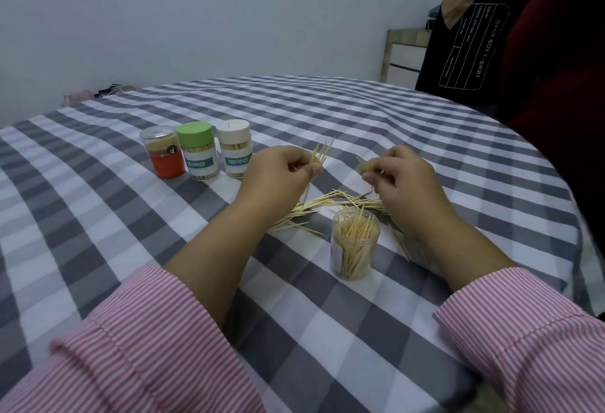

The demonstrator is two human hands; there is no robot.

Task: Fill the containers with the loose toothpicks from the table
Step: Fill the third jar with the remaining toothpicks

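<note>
Toothpicks, loose pile (330, 204): scattered on the cloth between the two hands and just beyond the open container, with a few more lying under the right forearm.
Table (327, 330): covered by a grey-and-white checked cloth; everything below stands or lies on it.
Hanging clothes (465, 39): a black printed T-shirt beside a dark red garment, past the table's far right edge.
Sleeves (137, 340): pink-and-white striped, pushed back to mid-forearm on both arms.
Left hand (278, 173): raised above the cloth, fingers curled round a small bunch of toothpicks (322, 153) whose points fan up and to the right.
Right hand (402, 176): raised above the pile, fingertips pinching a few toothpicks; how many cannot be told.
Open container (355, 245): clear, lidless, upright, near the right forearm, partly filled with toothpicks standing on end.
Green-lidded container (196, 150): closed, full, middle of a row at far left.
White-lidded container (234, 149): closed, full, just right of the green one.
Orange container (162, 152): clear lid, left end of the row.
</note>
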